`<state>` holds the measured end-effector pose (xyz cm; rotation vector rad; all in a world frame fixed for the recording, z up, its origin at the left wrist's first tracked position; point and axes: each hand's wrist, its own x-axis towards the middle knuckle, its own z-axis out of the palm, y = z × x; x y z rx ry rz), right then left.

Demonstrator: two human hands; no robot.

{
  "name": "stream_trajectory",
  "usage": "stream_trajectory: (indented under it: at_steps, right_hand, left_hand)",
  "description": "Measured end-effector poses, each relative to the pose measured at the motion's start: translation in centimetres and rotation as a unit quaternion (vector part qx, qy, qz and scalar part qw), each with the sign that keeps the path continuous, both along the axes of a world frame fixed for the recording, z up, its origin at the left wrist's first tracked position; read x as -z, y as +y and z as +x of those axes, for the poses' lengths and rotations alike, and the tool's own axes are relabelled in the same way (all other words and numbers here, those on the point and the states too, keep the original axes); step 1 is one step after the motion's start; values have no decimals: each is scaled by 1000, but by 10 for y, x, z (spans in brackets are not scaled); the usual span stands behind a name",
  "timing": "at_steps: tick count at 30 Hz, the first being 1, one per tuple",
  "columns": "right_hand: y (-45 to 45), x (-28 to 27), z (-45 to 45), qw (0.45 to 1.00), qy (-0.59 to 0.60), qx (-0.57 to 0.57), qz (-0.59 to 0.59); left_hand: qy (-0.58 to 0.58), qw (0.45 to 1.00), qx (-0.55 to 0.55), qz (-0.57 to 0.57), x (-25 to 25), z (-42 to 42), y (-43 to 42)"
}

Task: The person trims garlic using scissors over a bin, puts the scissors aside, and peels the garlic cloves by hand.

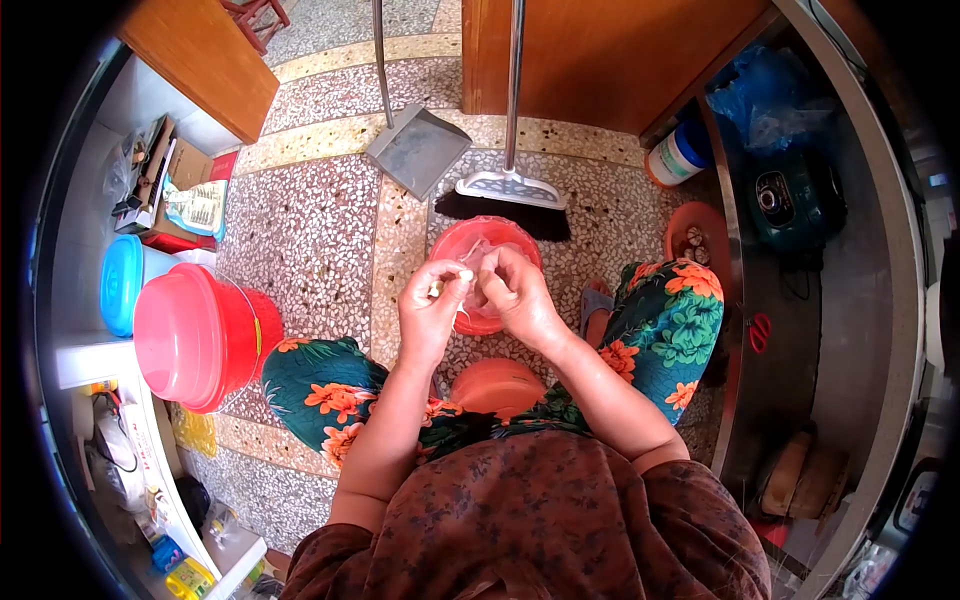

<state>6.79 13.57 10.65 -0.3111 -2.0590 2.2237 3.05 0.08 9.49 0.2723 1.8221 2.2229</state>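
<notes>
1. A black-bristled broom with a pale head and metal handle (508, 188) stands on the speckled stone floor (300, 215), just beyond the work and closing off the space ahead; a grey plastic dustpan (420, 150) is beside it, to the left.
2. A brown wooden door panel (590, 65) rises behind the broom. On the right, a dark shelf unit holds a dark green appliance (797, 200) and red-handled scissors (760, 333).
3. At the left are a glossy red lidded bucket (185, 335) and, partly behind it, a pale tub with a blue lid (122, 286); both lids are on, so their contents are hidden.
4. A round red plastic basin (443, 243) sits between the knees, with crumpled translucent plastic (480, 250) inside. Near the right knee, a shallow orange-pink bowl (679, 222) contains whitish, rounded pieces (694, 241).
5. Above the basin, the left hand (430, 305) pinches a small white piece (466, 275) at its fingertips.
6. The right hand (515, 298) is just beside that piece, fingers curled inward; whether they grip anything, I cannot tell.
</notes>
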Motion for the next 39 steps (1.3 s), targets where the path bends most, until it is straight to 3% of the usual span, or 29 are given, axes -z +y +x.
stream_trajectory:
  at_steps: [3, 5, 8, 15, 17, 20, 23, 32, 39]
  right_hand:
    - [-1, -8, -1, 995, -25, -4, -92]
    - [-4, 0, -2, 998, 52, 18, -14]
    - [-3, 0, -2, 994, 73, 27, 70]
    - [-1, 6, -3, 997, 57, 21, 56]
    - [2, 3, -3, 1000, 6, -9, 13]
    - [1, -10, -2, 996, -29, -28, -86]
    - [1, -5, -2, 993, -16, -40, -113]
    - [-4, 3, -2, 998, 22, -11, -60]
    - [-5, 3, -2, 999, 17, -7, -39]
  left_hand:
    - [-10, 1000, -5, 8, -1, -1, 1]
    - [-4, 1000, -11, 16, 0, -2, 1]
    - [59, 998, -10, -10, 6, -3, 0]
    - [92, 996, 5, -15, 8, -4, -1]
    - [98, 995, 11, -16, 7, -3, -1]
    - [56, 998, 5, -12, 3, -2, 0]
    - [2, 1000, 12, 26, 4, -2, -1]
    - [-14, 1000, 1, 24, 6, -3, -2]
    - [-57, 995, -1, 86, 7, -1, 1]
